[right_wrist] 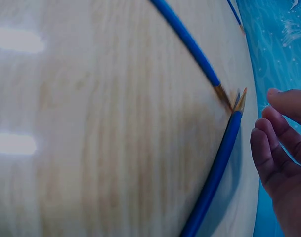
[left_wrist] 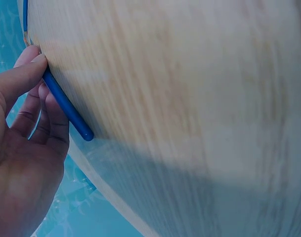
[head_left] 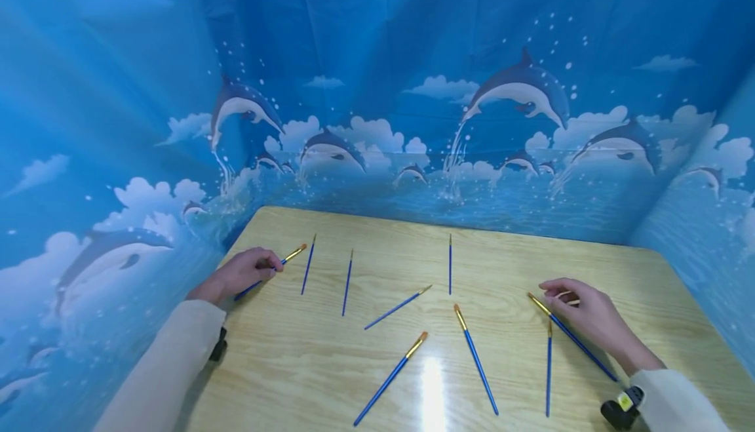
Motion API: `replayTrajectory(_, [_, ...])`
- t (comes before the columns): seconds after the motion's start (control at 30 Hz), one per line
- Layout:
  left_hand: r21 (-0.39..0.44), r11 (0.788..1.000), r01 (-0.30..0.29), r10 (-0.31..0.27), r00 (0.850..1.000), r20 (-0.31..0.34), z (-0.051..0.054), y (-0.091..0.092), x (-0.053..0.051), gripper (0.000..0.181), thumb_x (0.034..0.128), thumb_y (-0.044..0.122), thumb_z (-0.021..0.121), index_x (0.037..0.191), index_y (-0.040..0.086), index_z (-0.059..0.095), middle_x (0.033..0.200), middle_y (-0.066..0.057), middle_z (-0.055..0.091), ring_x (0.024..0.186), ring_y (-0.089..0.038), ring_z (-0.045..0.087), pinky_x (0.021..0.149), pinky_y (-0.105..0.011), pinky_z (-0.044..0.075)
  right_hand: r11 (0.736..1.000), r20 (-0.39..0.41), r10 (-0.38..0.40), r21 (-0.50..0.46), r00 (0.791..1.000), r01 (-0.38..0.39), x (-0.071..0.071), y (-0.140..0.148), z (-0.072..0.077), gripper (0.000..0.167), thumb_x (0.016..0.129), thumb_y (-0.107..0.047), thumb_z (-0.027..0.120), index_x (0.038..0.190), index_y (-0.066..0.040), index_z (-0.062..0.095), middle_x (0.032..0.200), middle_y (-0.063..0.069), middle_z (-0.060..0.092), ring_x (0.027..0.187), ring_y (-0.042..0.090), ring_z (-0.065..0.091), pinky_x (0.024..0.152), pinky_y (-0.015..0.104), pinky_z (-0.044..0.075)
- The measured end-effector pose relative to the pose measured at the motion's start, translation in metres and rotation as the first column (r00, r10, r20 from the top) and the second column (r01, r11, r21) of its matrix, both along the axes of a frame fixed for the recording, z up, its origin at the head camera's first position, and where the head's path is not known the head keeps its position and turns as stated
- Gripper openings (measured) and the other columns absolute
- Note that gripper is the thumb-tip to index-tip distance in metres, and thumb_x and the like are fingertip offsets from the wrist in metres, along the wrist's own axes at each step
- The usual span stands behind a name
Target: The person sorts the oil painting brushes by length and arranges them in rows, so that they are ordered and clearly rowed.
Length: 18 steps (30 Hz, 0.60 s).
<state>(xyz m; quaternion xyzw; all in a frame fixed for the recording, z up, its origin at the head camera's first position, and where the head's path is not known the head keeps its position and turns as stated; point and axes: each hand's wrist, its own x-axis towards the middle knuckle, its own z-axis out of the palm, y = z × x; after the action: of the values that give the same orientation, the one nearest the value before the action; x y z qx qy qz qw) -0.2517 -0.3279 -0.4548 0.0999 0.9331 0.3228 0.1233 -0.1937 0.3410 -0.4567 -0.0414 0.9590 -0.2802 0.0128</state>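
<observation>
At the table's left side my left hand (head_left: pixel 244 273) pinches a flat-tipped blue paintbrush (head_left: pixel 293 254) between thumb and fingertips. The brush's blue handle end (left_wrist: pixel 71 108) slants down close to the wood in the left wrist view. On the right, my right hand (head_left: pixel 584 311) hovers beside another flat-tipped paintbrush (head_left: pixel 580 343), its fingers loosely bent with nothing between them. That brush (right_wrist: pixel 217 165) appears apart from the fingers in the right wrist view. A thinner paintbrush (head_left: pixel 549 370) lies beside it, its tip close to the other's handle.
Two thin brushes, one (head_left: pixel 309 265) and another (head_left: pixel 347 282), lie right of my left hand. Around the middle are a slanted thin brush (head_left: pixel 398 307), an upright-lying one (head_left: pixel 451 265), and two wider brushes (head_left: pixel 389 379) (head_left: pixel 476 360). A dolphin-print backdrop (head_left: pixel 377 176) borders the wooden table (head_left: pixel 283 366).
</observation>
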Motion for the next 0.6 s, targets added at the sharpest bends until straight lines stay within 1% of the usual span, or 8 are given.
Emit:
replayTrajectory(0.13, [-0.004, 1.000, -0.003, 0.003, 1.000, -0.001, -0.002, 0.001, -0.001, 0.017, 0.1095, 0.004, 0.062, 0.119, 0.010, 0.074, 0.122, -0.012, 0.072, 0.116, -0.030, 0.065, 0.102, -0.056, 0.054, 1.000, 0.007, -0.015, 0.022, 1.000, 0.015, 0.003, 0.007, -0.007, 0.033, 0.105, -0.016, 0.072, 0.135, 0.000, 0.071, 0.115, 0.015, 0.075, 0.102, 0.031, 0.072, 0.079, 0.041, 0.059])
replayTrajectory(0.23, [-0.005, 1.000, -0.005, 0.005, 1.000, 0.003, -0.003, 0.001, -0.002, 0.016, 0.1093, 0.004, 0.062, 0.119, 0.010, 0.074, 0.121, -0.012, 0.072, 0.116, -0.030, 0.064, 0.102, -0.057, 0.054, 0.999, 0.012, -0.022, 0.031, 1.000, 0.022, 0.005, 0.011, -0.010, 0.034, 0.102, -0.012, 0.075, 0.134, 0.002, 0.071, 0.114, 0.017, 0.076, 0.099, 0.029, 0.072, 0.079, 0.041, 0.058])
replayTrajectory(0.37, [-0.004, 1.000, -0.013, 0.013, 1.000, 0.004, -0.002, 0.001, -0.001, 0.015, 0.1093, 0.005, 0.063, 0.118, 0.010, 0.074, 0.120, -0.012, 0.072, 0.115, -0.030, 0.064, 0.102, -0.057, 0.054, 0.999, 0.029, -0.024, 0.040, 0.999, 0.023, 0.008, 0.017, -0.015, 0.036, 0.101, -0.013, 0.077, 0.133, 0.002, 0.071, 0.113, 0.015, 0.077, 0.093, 0.021, 0.069, 0.074, 0.031, 0.053])
replayTrajectory(0.47, [-0.005, 1.000, -0.016, 0.016, 1.000, 0.002, -0.002, 0.002, -0.001, 0.015, 0.1097, 0.006, 0.063, 0.118, 0.011, 0.074, 0.120, -0.011, 0.072, 0.114, -0.029, 0.064, 0.103, -0.056, 0.054, 0.999, 0.026, -0.019, 0.046, 0.999, 0.018, 0.010, 0.020, -0.017, 0.036, 0.101, -0.016, 0.077, 0.132, 0.002, 0.072, 0.110, 0.013, 0.077, 0.089, 0.016, 0.065, 0.070, 0.026, 0.049])
replayTrajectory(0.6, [-0.002, 1.000, -0.010, 0.010, 1.000, 0.001, -0.003, 0.001, -0.001, 0.015, 0.1100, 0.006, 0.062, 0.118, 0.011, 0.074, 0.121, -0.011, 0.071, 0.114, -0.029, 0.064, 0.102, -0.056, 0.054, 0.998, 0.006, -0.012, 0.060, 1.000, 0.011, 0.012, 0.023, -0.019, 0.033, 0.100, -0.016, 0.079, 0.129, 0.001, 0.075, 0.109, 0.011, 0.075, 0.086, 0.011, 0.061, 0.068, 0.025, 0.046])
